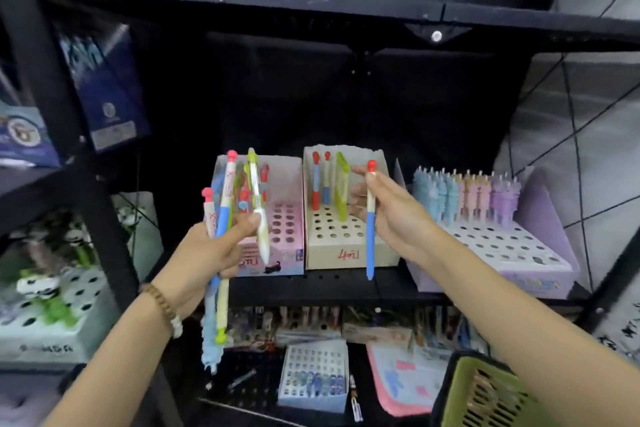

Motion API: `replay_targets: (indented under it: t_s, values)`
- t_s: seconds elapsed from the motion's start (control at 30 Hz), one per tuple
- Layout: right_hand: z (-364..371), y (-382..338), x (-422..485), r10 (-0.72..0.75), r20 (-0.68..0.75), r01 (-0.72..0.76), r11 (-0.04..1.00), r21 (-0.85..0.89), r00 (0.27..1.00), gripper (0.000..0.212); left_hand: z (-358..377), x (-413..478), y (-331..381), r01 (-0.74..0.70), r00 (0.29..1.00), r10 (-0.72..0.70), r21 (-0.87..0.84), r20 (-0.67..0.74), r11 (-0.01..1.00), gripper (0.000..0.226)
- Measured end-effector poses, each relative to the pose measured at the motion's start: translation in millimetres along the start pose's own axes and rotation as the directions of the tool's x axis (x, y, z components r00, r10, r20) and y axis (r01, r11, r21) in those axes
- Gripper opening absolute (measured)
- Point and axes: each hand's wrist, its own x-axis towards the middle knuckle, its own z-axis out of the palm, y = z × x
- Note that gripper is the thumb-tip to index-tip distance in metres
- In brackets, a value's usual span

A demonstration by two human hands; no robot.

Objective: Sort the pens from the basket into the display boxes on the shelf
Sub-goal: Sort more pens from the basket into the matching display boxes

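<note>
1. I work at the black shelf (346,284), which carries three display boxes side by side: a lilac box (540,274) on the right, a beige box (349,253) in the middle and a pink box (287,253) on the left.
2. The green basket (460,388) sits low at the right edge of view, below my right arm.
3. My left hand (204,260) is curled round a bundle of mixed pens (221,215), thumb pressed across them.
4. My right hand (394,215) pinches one red-topped pen (371,246) near its upper end. It hangs upright, blue tip down, in front of the beige box.
5. Two red-topped pens (316,184) stand at the back of the beige box, so I judge this its destination.
6. To seat it well, I would keep the pen vertical, line the tip over a free hole (332,229) beside its twins, lower it straight, and release only once it stands.
</note>
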Motion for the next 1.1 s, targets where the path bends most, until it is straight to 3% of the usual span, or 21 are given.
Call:
replay_targets:
  t_s: [0.2,0.4,0.9,1.1]
  values:
    - [14,-18,44,-0.075,0.001,0.075,0.995,-0.058,0.997,0.022,-6,17,4,-0.022,0.999,0.022,-0.026,-0.024,0.999,0.043]
    - [20,-23,81,-0.259,-0.067,0.204,0.873,-0.444,0.963,0.019,2,35,6,-0.020,1.000,0.018,-0.060,-0.022,0.998,0.040]
    - [-1,-29,112,-0.317,-0.026,0.230,0.739,-0.633,0.948,0.009,6,54,0,-0.006,1.000,0.005,-0.117,-0.011,0.993,0.038]
    - [-5,-23,120,-0.307,-0.003,0.216,0.675,-0.706,0.952,0.020,9,57,-4,-0.010,1.000,0.011,-0.127,0.008,0.992,0.041]
